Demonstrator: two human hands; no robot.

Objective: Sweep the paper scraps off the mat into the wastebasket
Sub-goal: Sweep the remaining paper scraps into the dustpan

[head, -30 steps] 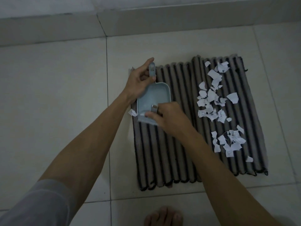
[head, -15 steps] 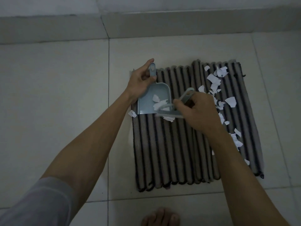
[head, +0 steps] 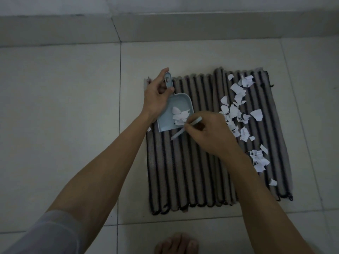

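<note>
White paper scraps [head: 236, 114] are scattered down the right half of a striped ribbed mat [head: 198, 173], which is laid on a pale tiled floor [head: 64, 110]. A small cluster of scraps [head: 180, 115] is seen inside a light blue dustpan [head: 171, 116], which is rested on the mat's far left part with its open edge toward the person. One stray scrap [head: 149, 128] is seen at the mat's left edge, by the left wrist. No wastebasket is in view.

The dustpan's handle is gripped by the left hand [head: 156, 96], with the fingers curled around it and the thumb laid along its far side. A small light blue brush [head: 185, 128] is held in the right hand [head: 211, 132], the fingers closed around its handle; its head is set at the pan's mouth, touching the scraps there.

Compared with half a second ago, the right hand has been drawn back toward the pan's near right corner, and the scraps in the pan are gathered more tightly. A bare foot [head: 177, 243] is seen at the lower edge.
</note>
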